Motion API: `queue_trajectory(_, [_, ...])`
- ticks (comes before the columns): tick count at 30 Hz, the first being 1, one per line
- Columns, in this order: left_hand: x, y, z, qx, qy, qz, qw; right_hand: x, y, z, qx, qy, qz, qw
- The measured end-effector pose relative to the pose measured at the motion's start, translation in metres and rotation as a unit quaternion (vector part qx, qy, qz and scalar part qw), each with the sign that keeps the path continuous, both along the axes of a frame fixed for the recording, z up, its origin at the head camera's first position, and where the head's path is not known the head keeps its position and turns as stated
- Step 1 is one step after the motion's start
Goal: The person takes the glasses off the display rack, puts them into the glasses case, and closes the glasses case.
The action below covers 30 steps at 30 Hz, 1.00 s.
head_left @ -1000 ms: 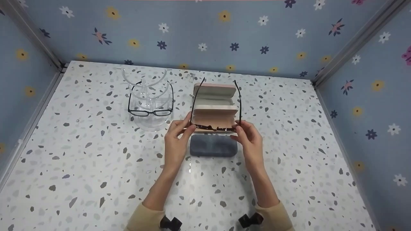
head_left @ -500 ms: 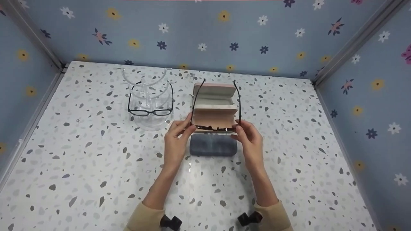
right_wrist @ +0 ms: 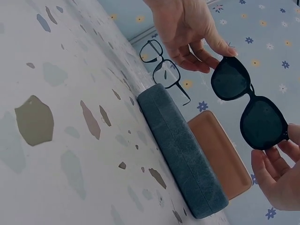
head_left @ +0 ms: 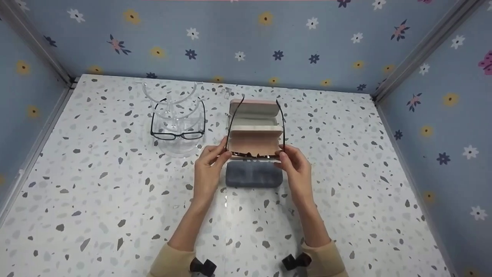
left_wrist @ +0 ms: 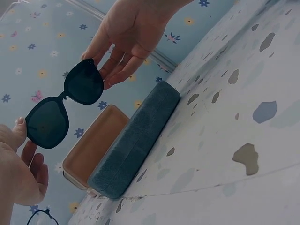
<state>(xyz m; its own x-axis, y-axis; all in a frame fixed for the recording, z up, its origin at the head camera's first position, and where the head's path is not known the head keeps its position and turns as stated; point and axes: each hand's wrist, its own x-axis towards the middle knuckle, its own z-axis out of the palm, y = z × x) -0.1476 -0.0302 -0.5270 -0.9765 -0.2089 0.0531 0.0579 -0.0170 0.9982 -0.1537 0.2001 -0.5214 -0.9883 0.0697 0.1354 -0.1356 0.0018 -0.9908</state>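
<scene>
Between left hand (head_left: 207,169) and right hand (head_left: 299,169) are sunglasses (left_wrist: 63,95), each hand pinching one end; blue glasses case (head_left: 253,175) lies below, open peach-lined case (head_left: 255,143) beyond.

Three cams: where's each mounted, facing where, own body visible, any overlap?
Head: worn on the head, facing forward and down at the table; left hand, right hand and sleeves show.
Left wrist: on that wrist, facing the sunglasses and blue case; both hands show.
Right wrist: on that wrist, facing the same two; both hands show.
Wrist views share sunglasses, blue case, open case.
</scene>
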Motion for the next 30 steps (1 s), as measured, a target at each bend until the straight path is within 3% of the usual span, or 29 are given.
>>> queue_trajectory(11, [0.0010, 0.0028, -0.0021, -0.008, -0.005, -0.019, 0.9998, -0.0012, 0.0052, -0.0002, -0.010, 0.005, -0.004, 1.000])
queue_trajectory(30, [-0.0020, 0.0024, -0.0036, -0.010, 0.020, -0.038, 0.9991, -0.0018, 0.0079, -0.0002, 0.001, 0.007, -0.008, 1.000])
